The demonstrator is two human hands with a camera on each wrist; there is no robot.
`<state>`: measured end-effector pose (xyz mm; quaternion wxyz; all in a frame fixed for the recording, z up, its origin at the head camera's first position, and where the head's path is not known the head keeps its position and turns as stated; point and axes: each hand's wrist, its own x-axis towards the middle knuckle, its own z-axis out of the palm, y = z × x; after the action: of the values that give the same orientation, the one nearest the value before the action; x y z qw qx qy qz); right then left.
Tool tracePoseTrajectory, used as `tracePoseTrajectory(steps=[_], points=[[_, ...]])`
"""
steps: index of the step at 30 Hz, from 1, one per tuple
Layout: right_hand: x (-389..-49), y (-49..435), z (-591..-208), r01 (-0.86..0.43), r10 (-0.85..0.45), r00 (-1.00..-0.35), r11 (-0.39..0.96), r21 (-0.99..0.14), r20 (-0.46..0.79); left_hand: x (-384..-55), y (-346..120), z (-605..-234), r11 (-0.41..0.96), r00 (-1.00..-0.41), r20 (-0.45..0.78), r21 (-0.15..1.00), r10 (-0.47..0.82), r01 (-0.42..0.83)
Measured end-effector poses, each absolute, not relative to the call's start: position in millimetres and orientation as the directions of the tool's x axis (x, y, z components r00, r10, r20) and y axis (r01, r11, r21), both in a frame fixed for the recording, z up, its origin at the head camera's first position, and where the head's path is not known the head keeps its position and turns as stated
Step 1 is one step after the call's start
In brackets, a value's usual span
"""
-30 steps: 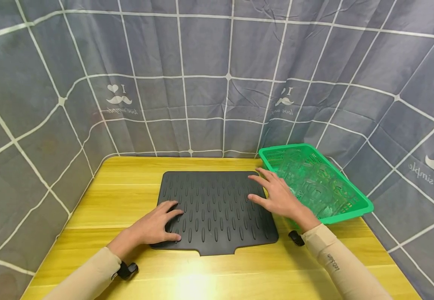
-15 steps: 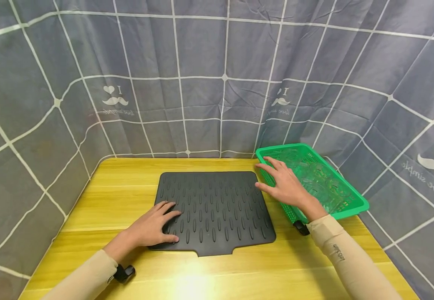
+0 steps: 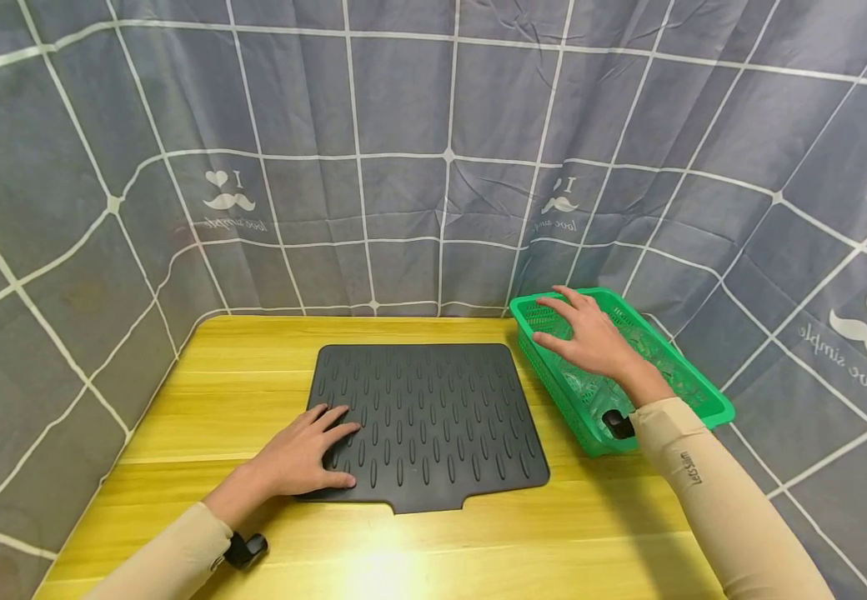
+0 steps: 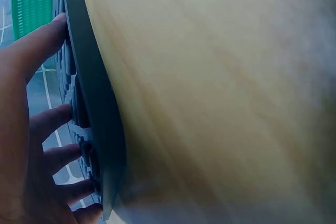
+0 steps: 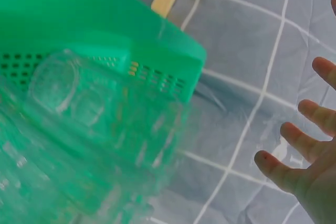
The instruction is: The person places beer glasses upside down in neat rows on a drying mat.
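A dark grey ridged mat lies flat on the wooden table. My left hand rests on its left side, fingers spread. In the left wrist view, the thumb and fingertips touch the ridged face near the mat's edge. Over the far left part of a green plastic basket, my right hand hovers with fingers apart and nothing in them. Several clear drinking glasses lie inside the basket, blurred in the right wrist view. From the head, the right hand and forearm hide part of them.
The yellow wooden table reaches back to a grey curtain with white grid lines, which also hangs at both sides. The basket stands at the table's right, close to the curtain. A small black wrist camera sits under the left wrist.
My right hand has moved right and away from me, from over the mat's right edge to over the basket. The left hand stays on the mat. The head view has shifted slightly.
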<state>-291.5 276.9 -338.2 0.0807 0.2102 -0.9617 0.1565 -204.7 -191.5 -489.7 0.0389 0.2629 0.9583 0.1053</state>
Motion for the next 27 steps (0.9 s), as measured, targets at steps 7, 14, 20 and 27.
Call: tracePoseTrajectory(steps=[7,14,20,27], points=[[-307,289,-322,-0.401,-0.349,-0.912,0.872,-0.281,0.216,-205,-192,-487,0.840,-0.858,-0.016,0.210,0.514,0.500],[-321,297,-312,-0.365,-0.324,-0.928,0.891,-0.269,0.185,-204,-192,-485,0.839,-0.854,-0.014,0.195,0.520,0.508],[-334,303,-304,-0.327,-0.301,-0.945,0.894,-0.307,0.129,-204,-193,-487,0.838,-0.854,-0.018,0.209,0.519,0.505],[-350,312,-304,-0.285,-0.274,-0.958,0.885,-0.368,0.084,-204,-192,-489,0.836,-0.854,-0.030,0.226,0.519,0.500]])
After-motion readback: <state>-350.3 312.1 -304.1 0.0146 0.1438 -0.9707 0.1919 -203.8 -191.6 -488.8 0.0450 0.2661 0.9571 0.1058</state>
